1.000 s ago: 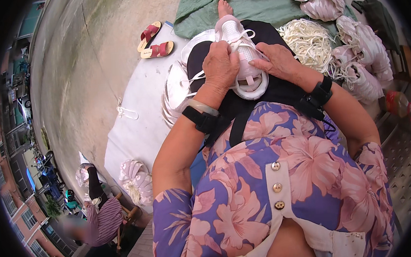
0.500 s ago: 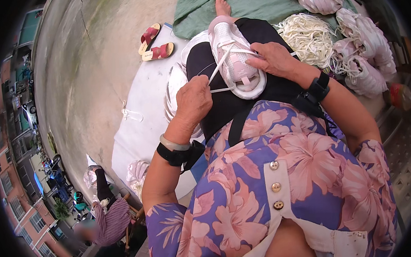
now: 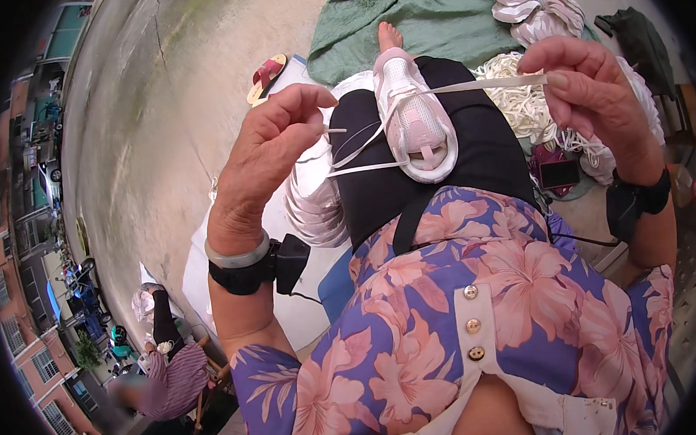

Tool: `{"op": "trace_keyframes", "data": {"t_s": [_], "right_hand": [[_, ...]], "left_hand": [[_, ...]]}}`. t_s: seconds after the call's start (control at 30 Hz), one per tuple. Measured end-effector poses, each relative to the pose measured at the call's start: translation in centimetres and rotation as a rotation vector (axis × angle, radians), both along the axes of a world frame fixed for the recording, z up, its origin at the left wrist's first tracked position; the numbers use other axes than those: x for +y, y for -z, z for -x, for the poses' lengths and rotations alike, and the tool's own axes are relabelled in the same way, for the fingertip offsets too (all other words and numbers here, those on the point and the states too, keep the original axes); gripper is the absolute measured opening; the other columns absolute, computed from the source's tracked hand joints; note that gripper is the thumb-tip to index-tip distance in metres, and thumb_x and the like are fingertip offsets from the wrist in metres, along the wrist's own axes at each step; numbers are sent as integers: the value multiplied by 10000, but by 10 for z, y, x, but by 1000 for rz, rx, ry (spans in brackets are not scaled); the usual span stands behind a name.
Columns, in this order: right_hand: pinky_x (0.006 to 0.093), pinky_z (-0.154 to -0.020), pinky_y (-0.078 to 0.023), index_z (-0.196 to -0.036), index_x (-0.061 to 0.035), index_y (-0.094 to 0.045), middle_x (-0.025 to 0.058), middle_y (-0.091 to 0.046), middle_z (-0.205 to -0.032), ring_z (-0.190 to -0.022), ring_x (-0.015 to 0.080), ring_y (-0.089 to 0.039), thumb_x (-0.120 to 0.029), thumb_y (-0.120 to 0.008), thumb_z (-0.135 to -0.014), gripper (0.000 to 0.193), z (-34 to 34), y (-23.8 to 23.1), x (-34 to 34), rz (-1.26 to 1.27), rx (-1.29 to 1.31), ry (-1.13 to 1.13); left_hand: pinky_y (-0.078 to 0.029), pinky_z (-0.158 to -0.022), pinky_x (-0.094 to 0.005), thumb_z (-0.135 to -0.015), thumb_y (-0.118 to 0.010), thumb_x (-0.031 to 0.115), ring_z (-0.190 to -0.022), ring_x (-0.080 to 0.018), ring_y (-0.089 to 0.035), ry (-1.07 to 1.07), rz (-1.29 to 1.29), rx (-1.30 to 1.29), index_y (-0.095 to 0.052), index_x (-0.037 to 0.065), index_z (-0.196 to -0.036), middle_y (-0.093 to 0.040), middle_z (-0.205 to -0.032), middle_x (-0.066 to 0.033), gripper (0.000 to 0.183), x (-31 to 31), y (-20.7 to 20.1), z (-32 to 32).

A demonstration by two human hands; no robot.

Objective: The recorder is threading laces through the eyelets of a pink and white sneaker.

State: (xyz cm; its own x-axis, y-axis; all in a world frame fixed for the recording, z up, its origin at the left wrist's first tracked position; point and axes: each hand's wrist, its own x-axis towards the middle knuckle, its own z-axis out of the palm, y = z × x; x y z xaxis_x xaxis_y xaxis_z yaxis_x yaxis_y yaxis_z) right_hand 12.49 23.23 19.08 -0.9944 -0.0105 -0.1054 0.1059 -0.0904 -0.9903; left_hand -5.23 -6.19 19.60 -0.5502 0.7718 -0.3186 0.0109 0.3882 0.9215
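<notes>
A pale pink and white sneaker (image 3: pixel 418 121) lies across my black-trousered thighs, toe pointing away and heel opening towards me. A flat white shoelace (image 3: pixel 487 84) runs from its upper, pulled out straight to the right, where my right hand (image 3: pixel 599 94) pinches it between thumb and fingers. On the left, my left hand (image 3: pixel 260 155) is raised with curled fingers, and a short lace tip (image 3: pixel 337 130) pokes out by its thumb. Two slack lace strands (image 3: pixel 365 167) leave the shoe towards that hand. A thin dark line crosses my left thigh beside them.
Left of my lap lies a stack of pale shoe pieces (image 3: pixel 313 212). To the right are a pile of cream laces (image 3: pixel 507 88), a dark red pouch (image 3: pixel 552 167) and bundled pale shoe parts (image 3: pixel 538 2). A red sandal (image 3: pixel 266 77) lies ahead; a seated person (image 3: pixel 179 379) is far left.
My hands have moved apart and up from the shoe, left hand leftward and right hand rightward. The right-hand lace is now drawn out long and straight. The dark red pouch has come into view.
</notes>
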Motion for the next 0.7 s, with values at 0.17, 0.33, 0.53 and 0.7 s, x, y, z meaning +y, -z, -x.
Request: {"op": "trace_keyframes", "data": {"t_s": [0.17,0.33,0.53,0.7], "right_hand": [[170,-503,-391,-1163,76,-456,0,-499,-633,-347,3,-350,-149,-400,-949,315,5,-69,39,18,325,169],[195,-528,-426,-1184,73,-450,9,-520,-694,-368,9,-378,-138,-344,-971,318,19,-143,69,-10,561,115],[243,-659,-539,-1114,65,-519,101,-644,-809,-592,77,-608,-184,-406,-936,326,58,-212,27,314,724,-42],[321,-797,-528,-1105,58,-523,160,-646,-943,-812,189,-663,-146,-466,-907,290,75,-236,6,230,772,-77]], "left_hand": [[-323,-567,-167,-819,-574,86,-642,-30,-427,-109,-265,226,-574,-7,-1047,-545,-786,21,246,26,-64,16],[-316,-503,-170,-853,-559,86,-564,-41,-415,-72,-633,437,-517,-14,-1114,-517,-735,10,282,62,-136,29],[-341,-473,-203,-850,-545,46,-524,-68,-453,-85,-926,436,-551,3,-1042,-520,-686,-14,196,99,-218,36],[-366,-507,-211,-854,-521,19,-570,-85,-473,-61,-1106,444,-545,10,-1022,-525,-708,-24,171,122,-271,27]]}}
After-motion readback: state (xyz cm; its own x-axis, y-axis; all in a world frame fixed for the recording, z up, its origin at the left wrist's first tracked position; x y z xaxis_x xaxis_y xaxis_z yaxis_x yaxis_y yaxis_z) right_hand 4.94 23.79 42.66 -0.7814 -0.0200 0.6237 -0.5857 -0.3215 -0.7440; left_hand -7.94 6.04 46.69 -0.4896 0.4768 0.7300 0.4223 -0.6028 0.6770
